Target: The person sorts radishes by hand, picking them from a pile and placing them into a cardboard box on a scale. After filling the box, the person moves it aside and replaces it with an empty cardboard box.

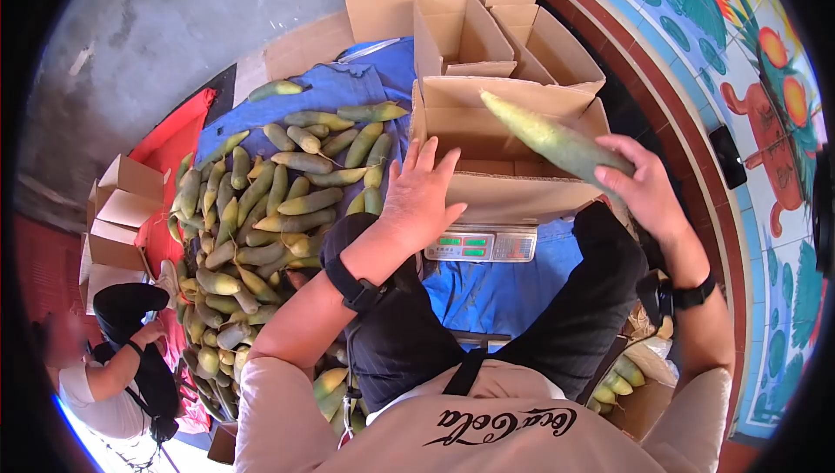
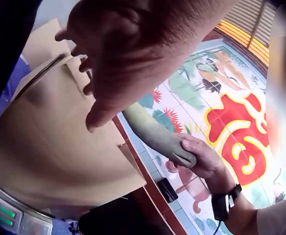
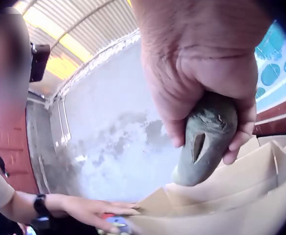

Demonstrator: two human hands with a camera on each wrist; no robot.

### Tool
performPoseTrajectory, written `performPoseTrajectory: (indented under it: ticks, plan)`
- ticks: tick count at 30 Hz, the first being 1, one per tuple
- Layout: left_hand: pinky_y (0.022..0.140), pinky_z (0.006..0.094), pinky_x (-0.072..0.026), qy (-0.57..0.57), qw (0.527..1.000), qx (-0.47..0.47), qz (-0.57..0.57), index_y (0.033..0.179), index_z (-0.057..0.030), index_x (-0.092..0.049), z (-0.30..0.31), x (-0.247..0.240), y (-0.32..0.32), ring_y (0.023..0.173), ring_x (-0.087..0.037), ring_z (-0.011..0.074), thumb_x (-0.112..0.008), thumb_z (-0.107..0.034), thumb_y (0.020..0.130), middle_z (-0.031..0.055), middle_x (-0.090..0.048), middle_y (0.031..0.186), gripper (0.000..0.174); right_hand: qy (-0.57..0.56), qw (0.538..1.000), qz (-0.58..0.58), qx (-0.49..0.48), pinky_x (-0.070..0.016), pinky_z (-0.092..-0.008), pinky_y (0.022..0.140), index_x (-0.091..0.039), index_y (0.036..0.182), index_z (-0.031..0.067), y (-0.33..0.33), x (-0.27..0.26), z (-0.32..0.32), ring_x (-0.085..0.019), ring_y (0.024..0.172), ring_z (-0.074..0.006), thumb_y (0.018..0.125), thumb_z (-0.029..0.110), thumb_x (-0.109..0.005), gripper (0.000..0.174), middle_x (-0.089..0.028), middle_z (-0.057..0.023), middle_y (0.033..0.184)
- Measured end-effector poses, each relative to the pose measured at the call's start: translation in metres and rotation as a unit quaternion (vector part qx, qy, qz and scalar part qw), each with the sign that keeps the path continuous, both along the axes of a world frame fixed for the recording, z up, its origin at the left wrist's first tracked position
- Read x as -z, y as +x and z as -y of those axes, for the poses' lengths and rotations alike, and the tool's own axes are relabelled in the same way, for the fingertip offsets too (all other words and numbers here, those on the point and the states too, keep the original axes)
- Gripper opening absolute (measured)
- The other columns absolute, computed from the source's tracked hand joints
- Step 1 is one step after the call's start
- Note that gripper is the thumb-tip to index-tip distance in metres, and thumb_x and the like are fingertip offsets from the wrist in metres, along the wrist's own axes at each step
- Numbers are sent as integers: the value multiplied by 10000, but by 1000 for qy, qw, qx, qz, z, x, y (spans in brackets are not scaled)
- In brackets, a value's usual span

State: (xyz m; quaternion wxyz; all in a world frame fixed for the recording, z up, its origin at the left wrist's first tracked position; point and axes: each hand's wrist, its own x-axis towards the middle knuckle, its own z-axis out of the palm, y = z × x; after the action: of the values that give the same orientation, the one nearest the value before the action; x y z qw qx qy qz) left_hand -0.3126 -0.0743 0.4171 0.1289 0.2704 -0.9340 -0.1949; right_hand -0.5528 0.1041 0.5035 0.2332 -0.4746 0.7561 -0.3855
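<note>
One green radish (image 1: 550, 136), right fingers (image 1: 630, 149) clamped round its thick end; open carton (image 1: 513, 196) left of them, left fingers (image 1: 427, 157) spread beside it.

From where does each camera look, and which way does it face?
Head: worn there, facing forward and down at carton and scale; left hand, right hand, shirt, legs show.
Left wrist: worn there, facing past the left hand toward radish and painted wall; right hand shows.
Right wrist: worn there, facing radish's end and gray wall; both hands show.
Head and left wrist share the scale.
</note>
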Motion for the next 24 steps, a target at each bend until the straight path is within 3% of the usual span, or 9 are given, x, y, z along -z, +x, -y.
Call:
performPoseTrajectory:
  ticks: [2,3,5,9,14,17,18,20,24]
  plan:
    - [1081,588,-247,-7,985,13,171,1431,-127,-324,4,10,4,1394,-160,428,-704,-346,787,229,-300,1450,779,29,994,-97,-48,-481,-307,816,-586,1160,-1,-31,10,25,-609,906,-182,822,165,-673,387,-655,-118,975]
    - [1081,588,-247,-3,986,11,169,1431,-127,-324,4,13,6,1394,-160,428,-704,-346,787,229,-300,1450,779,32,993,-99,-51,-481,-307,816,-586,1160,-1,-44,16,41,-609,906,-182,822,165,-673,387,-655,-118,975]
    - [1061,648,-222,-3,989,22,144,1416,-126,-359,1,14,11,1402,-124,434,-695,-389,787,221,-297,1457,760,195,961,-176,-83,-485,-352,824,-602,1152,9,-61,30,73,-634,936,-259,805,227,-667,415,-661,-169,1022]
    - [1073,624,-218,4,989,40,143,1431,-137,-345,2,16,17,1392,-122,468,-706,-388,779,198,-286,1472,786,304,914,-218,-157,-483,-378,839,-619,1154,37,-73,85,135,-630,967,-313,796,256,-648,421,-657,-183,1057]
    - [1094,569,-211,-21,991,64,114,1425,-84,-344,1,22,18,1382,-132,493,-693,-396,787,244,-304,1448,791,473,780,-251,-323,-510,-372,840,-582,1220,49,-36,125,196,-601,1040,-283,851,216,-599,406,-637,-157,1104]
    - [1096,565,-202,-11,990,66,127,1423,-80,-344,1,18,17,1381,-129,498,-690,-400,787,252,-299,1448,791,527,813,-97,-229,-556,-358,750,-565,1250,56,-27,146,205,-616,1007,-273,855,154,-567,407,-634,-132,1111]
    - [1098,564,-193,-3,991,65,115,1423,-76,-342,1,20,17,1380,-126,503,-690,-400,787,262,-299,1444,795,528,810,-96,-237,-556,-358,750,-565,1250,56,-31,162,203,-616,1007,-273,855,154,-567,407,-634,-132,1111]
    - [1097,566,-193,5,990,64,122,1425,-75,-338,2,19,16,1379,-126,505,-685,-402,791,265,-297,1443,793,481,833,-109,-251,-570,-351,578,-579,1244,104,-51,197,198,-641,909,-246,868,118,-540,378,-636,-118,1119]
    - [1100,562,-199,10,990,67,127,1429,-64,-323,3,18,16,1376,-133,508,-669,-408,807,275,-289,1442,791,558,774,-159,-254,-565,-357,587,-592,1225,92,-52,170,202,-645,901,-234,872,127,-540,359,-646,-128,1094]
